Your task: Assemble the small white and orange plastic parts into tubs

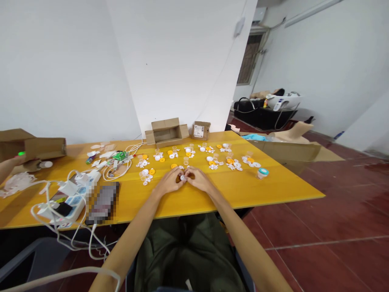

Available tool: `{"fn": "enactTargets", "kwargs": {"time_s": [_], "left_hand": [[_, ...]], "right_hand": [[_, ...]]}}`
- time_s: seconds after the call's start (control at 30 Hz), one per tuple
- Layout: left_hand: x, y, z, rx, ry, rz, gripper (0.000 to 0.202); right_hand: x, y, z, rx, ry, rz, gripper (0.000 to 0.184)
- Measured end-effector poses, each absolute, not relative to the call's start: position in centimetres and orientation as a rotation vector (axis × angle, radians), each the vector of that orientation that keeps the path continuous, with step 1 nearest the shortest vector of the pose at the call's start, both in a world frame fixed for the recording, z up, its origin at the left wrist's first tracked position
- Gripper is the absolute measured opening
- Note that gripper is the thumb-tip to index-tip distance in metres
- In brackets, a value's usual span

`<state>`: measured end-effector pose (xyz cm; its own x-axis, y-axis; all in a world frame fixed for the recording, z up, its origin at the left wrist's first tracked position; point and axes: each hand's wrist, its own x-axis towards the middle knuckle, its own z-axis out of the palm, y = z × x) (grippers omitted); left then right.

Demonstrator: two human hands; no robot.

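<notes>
On the bench (252,192), L hand (170,181) & R hand (197,179), fingertips together, could nudge & mix the loose piles (212,163) just beyond. Btwn piles & front edge, both pinch a tiny part (182,178); a slip might drop it.

- left forearm (134,237) and right forearm (241,237) bare, reaching forward and slanting inward
- left hand (169,182) and right hand (198,179) side by side, curled toward each other
- both pinching, fingers (191,171) bent
</notes>
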<state>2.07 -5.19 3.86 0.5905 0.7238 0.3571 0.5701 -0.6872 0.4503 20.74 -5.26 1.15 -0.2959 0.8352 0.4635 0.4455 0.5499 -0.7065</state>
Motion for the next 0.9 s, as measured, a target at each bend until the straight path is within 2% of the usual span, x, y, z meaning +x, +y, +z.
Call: {"fn": "enactTargets", "kwargs": {"time_s": [0.9], "left_hand": [[2.08, -5.04, 3.58, 2.535, 1.053, 0.78, 0.005]], "right_hand": [[20.81, -5.14, 1.03, -1.005, -1.918, 0.613, 0.013]]}}
